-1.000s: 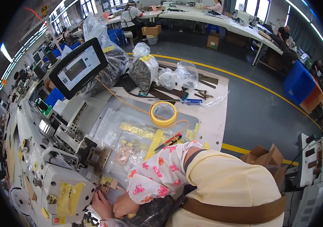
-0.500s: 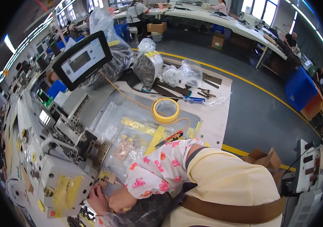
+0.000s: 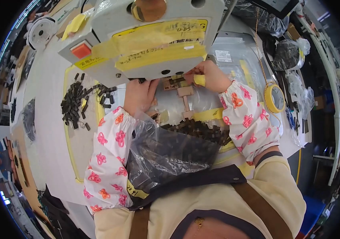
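Observation:
Both my hands reach under the front of a pale sewing machine head [image 3: 160,59]. My right hand [image 3: 213,77], with yellow tape round a finger, pinches the end of a small dark strip [image 3: 178,80]. That strip lies at a light-brown metal clamp plate [image 3: 185,92]. My left hand [image 3: 138,97] is left of the clamp, slightly blurred; its fingertips are hidden beneath the machine head, so its grip does not show. Nearer me, a heap of small dark pieces [image 3: 198,130] spills by a clear plastic bag [image 3: 166,159] between my forearms.
Another pile of small dark pieces [image 3: 78,103] lies on a yellow-edged board at left. A yellow tape roll [image 3: 274,97] and bagged dark material [image 3: 289,54] are at right. The machine carries an orange-red button [image 3: 81,49]. A white fan [image 3: 41,33] stands at far left.
My view has swung left and down, bringing the machine head and both hands to the middle. The small dark strip by my right fingers now shows; the hands stay at the machine.

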The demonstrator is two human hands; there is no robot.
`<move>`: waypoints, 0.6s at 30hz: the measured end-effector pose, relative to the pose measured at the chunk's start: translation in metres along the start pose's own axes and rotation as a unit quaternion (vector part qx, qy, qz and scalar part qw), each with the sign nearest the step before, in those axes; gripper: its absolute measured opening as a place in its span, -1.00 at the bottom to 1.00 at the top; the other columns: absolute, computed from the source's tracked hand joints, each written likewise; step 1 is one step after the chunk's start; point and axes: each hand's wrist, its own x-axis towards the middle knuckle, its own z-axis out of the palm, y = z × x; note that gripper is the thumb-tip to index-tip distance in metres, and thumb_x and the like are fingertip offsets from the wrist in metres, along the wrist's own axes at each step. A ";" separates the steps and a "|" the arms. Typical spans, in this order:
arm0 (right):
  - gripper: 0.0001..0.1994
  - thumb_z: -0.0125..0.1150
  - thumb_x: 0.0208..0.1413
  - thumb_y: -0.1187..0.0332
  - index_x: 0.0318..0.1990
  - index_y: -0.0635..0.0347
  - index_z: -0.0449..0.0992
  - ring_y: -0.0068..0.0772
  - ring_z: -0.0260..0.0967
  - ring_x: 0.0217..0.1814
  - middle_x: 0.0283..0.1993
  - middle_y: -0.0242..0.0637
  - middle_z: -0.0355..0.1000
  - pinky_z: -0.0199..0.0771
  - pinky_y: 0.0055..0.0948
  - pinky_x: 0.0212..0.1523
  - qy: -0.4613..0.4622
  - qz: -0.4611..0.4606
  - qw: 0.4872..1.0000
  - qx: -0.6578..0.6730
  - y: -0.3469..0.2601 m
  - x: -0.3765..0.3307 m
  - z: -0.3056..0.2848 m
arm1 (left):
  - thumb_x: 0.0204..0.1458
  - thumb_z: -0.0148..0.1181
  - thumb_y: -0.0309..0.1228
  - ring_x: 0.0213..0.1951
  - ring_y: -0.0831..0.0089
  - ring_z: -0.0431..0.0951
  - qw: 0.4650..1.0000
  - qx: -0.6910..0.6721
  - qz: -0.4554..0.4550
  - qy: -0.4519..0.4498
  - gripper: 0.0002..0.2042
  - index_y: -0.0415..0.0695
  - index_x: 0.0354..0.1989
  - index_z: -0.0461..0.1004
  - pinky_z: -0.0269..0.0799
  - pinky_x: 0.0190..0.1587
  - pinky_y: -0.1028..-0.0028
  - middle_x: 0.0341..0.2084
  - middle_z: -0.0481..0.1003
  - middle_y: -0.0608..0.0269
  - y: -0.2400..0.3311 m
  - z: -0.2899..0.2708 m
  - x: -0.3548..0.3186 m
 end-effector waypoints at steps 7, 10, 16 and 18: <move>-0.83 0.21 -0.15 0.46 -0.36 0.31 0.48 -0.47 0.36 -0.46 -0.47 -0.24 0.44 0.35 -0.51 -0.38 0.048 -0.076 0.991 -0.096 0.020 0.003 0.005 | -0.06 0.13 -0.40 -0.49 0.12 0.47 0.992 -0.061 -0.032 -0.108 -0.88 -0.13 -0.35 0.51 0.37 -0.39 0.36 -0.53 0.50 0.11 0.007 -0.007 0.004; -0.85 0.21 -0.19 0.48 -0.38 0.26 0.50 -0.25 0.38 -0.43 -0.45 -0.17 0.43 0.37 -0.40 -0.36 0.047 -0.054 0.969 -0.236 -0.004 -0.003 0.009 | -0.06 0.13 -0.41 -0.46 0.13 0.49 0.998 0.003 0.002 -0.056 -0.87 -0.11 -0.34 0.51 0.38 -0.38 0.37 -0.48 0.51 0.11 0.002 -0.007 0.000; -0.86 0.15 -0.24 0.54 -0.42 0.24 0.52 -0.06 0.35 -0.35 -0.45 -0.16 0.41 0.36 -0.27 -0.31 0.041 -0.236 0.919 -0.312 0.004 -0.006 0.005 | -0.05 0.10 -0.42 -0.44 0.10 0.49 0.999 -0.015 0.008 -0.036 -0.86 -0.10 -0.31 0.51 0.38 -0.37 0.35 -0.45 0.51 0.12 0.006 -0.003 0.000; -0.87 0.15 -0.27 0.55 -0.45 0.25 0.51 -0.09 0.36 -0.37 -0.45 -0.16 0.41 0.37 -0.30 -0.32 0.040 -0.215 0.930 -0.297 0.000 -0.007 0.003 | -0.04 0.09 -0.43 -0.45 0.11 0.48 0.998 0.032 -0.005 -0.044 -0.87 -0.10 -0.31 0.51 0.37 -0.38 0.32 -0.46 0.51 0.14 0.008 -0.005 0.000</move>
